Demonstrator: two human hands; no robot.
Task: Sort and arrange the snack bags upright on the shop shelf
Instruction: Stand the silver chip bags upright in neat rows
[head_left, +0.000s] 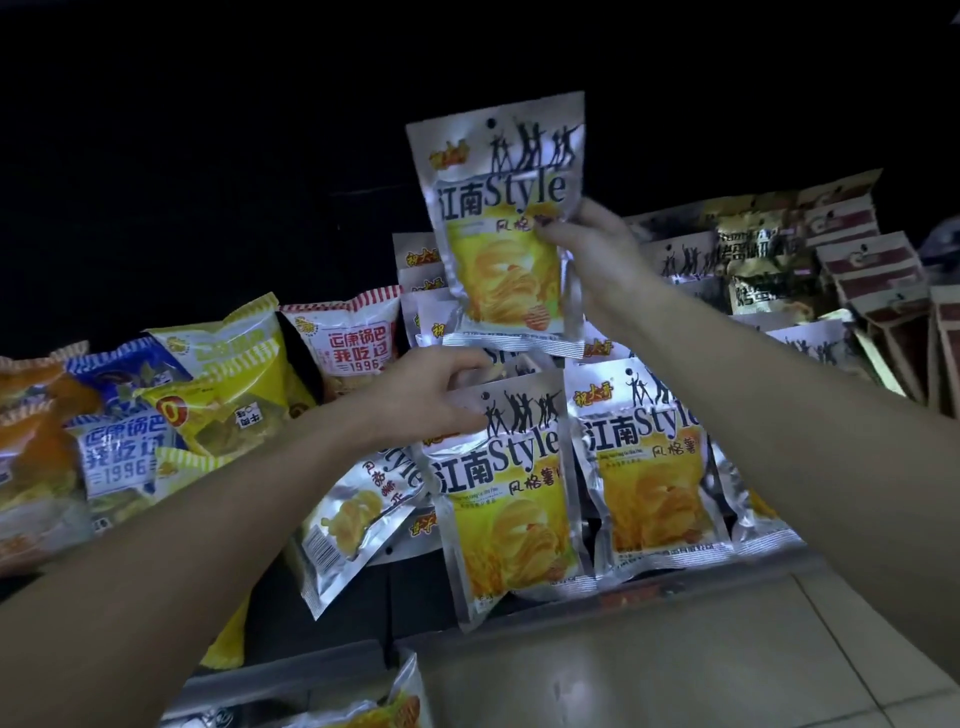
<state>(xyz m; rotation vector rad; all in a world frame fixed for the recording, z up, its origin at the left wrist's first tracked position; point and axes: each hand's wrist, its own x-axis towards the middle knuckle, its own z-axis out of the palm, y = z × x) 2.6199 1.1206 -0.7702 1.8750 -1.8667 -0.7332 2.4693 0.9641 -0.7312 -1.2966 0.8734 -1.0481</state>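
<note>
My right hand grips a silver and yellow chip bag by its right edge and holds it upright above the shelf. My left hand pinches the top left corner of a second silver chip bag that stands at the shelf front. A third bag of the same kind stands upright just to its right. Another one lies tilted on its side to the left. More of these silver bags stand in rows behind the held one.
Puffy crisp bags in yellow, blue, red-and-white and orange crowd the shelf's left part. Dark gold bags and brown-red packets stand at the right. The shelf's front edge and tiled floor lie below.
</note>
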